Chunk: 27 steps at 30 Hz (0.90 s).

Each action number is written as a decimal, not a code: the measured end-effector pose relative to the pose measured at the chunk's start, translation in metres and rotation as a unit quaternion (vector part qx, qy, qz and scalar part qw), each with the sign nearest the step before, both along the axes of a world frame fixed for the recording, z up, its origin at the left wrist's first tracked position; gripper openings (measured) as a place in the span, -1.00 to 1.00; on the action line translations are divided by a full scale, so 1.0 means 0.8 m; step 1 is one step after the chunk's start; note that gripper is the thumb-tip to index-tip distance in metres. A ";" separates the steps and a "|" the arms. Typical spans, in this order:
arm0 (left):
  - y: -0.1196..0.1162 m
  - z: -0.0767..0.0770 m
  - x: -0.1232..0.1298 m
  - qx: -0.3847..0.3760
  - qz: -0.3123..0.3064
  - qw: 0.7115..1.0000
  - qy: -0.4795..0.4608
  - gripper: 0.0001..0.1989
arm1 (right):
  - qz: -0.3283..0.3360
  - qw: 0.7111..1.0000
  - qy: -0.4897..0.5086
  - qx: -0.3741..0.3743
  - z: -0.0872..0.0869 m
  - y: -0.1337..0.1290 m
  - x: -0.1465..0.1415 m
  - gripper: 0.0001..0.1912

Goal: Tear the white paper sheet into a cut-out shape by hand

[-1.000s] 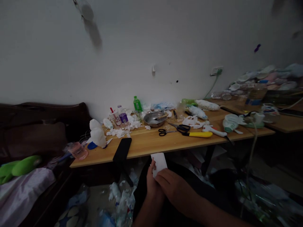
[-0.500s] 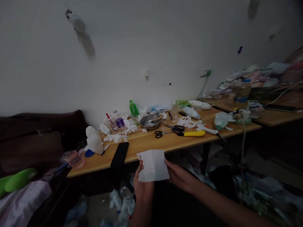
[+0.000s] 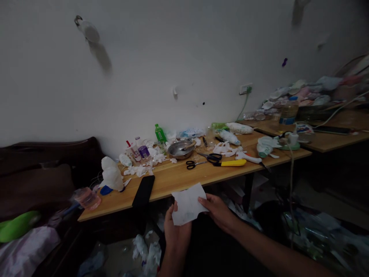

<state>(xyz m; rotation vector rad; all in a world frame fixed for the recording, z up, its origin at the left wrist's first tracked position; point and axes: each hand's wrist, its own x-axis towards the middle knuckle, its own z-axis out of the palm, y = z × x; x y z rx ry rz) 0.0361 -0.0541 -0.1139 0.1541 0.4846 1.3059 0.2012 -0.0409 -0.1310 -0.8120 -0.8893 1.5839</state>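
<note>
A small white sheet of paper (image 3: 188,204), with a ragged edge, is held between my two hands in front of the table edge. My left hand (image 3: 176,227) supports its left and lower side, the thumb along the left edge and the other fingers partly hidden behind it. My right hand (image 3: 216,211) pinches the right edge, thumb on the front face. Beyond the paper, on the wooden table (image 3: 170,184), lie a black phone (image 3: 143,191), small black-handled scissors (image 3: 195,164), larger scissors (image 3: 212,157) and a yellow-handled tool (image 3: 233,163).
A metal bowl (image 3: 181,149) stands mid-table among torn white scraps. Behind it is a green bottle (image 3: 160,133); a purple-labelled bottle (image 3: 143,150) stands to its left. A white wrapped form (image 3: 112,174) and a pink-liquid container (image 3: 88,198) are at the left end. A glue gun (image 3: 250,157) lies right.
The paper has tilted, its right side rising, and its centre fold looks flatter. My right thumb has come over onto its front. The view has shifted slightly to the right.
</note>
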 end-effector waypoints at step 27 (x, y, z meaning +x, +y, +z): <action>-0.004 -0.004 0.020 -0.007 0.068 0.997 -0.021 -0.62 | -0.150 0.921 -0.281 0.225 0.008 -0.034 0.025 -0.58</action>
